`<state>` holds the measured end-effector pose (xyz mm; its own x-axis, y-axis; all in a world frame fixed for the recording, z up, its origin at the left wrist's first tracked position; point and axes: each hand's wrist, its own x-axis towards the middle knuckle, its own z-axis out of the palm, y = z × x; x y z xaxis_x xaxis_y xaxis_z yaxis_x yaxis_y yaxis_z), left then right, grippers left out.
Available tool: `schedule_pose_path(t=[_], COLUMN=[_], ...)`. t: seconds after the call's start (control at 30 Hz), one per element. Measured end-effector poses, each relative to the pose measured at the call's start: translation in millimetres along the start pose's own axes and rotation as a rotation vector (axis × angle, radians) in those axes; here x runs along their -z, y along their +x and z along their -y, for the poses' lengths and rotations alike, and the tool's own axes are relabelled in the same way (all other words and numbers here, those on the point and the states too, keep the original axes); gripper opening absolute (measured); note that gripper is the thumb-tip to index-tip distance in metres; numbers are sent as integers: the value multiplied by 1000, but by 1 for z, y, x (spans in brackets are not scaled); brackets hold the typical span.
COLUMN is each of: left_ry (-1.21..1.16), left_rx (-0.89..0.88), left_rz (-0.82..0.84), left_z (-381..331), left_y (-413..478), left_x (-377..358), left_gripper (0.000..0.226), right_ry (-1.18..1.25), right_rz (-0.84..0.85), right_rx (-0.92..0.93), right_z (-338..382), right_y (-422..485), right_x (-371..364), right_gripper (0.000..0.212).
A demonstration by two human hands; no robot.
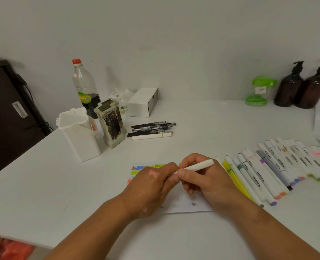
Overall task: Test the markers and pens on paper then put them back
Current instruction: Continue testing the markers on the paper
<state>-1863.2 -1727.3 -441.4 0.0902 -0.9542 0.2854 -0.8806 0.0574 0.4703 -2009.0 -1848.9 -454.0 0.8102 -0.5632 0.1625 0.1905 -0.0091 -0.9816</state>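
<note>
My right hand (202,182) grips a white marker (197,166) over a sheet of paper (181,205) that carries coloured test scribbles along its top. My left hand (151,182) meets the marker's lower end, fingers closed around it; the cap or tip there is hidden. To the right lies a long row of several white markers (268,171) with coloured ends. Farther back lie several black pens and one white marker (151,129). A white holder box (79,134) and a decorated pen holder (112,122) stand at the left.
A plastic bottle (85,87) with a red cap and a white box (143,102) stand at the back. A green-lidded jar (258,91) and two brown pump bottles (301,87) are at the back right. A dark cabinet (7,113) stands beside the table's left edge.
</note>
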Motion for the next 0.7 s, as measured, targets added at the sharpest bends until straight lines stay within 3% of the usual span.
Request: schedule_pose_path(t=[0.1,0.23,0.37,0.5,0.7], left_ry=[-18,196,221,205,217], left_rx=[22,144,167,189,182], left_rz=[49,115,113,82,62], left_z=[11,33,41,43,44], left_y=[-1,-7,-13,-17,-19], left_x=[-1,-3,-10,-14,-16], left_gripper=[31,71,77,79,82], right_ry=[-30,-2,-200,-500,-616], right_rz=[-55,-225,-175,-200,-175], right_rx=[12,-76,-178,-146,-126], right_z=[-2,-6,-12,-17,-16], right_y=[1,5,2,0,1], right_x=[-1,0,-4,-4,-4], right_gripper=[10,5,9,5,6])
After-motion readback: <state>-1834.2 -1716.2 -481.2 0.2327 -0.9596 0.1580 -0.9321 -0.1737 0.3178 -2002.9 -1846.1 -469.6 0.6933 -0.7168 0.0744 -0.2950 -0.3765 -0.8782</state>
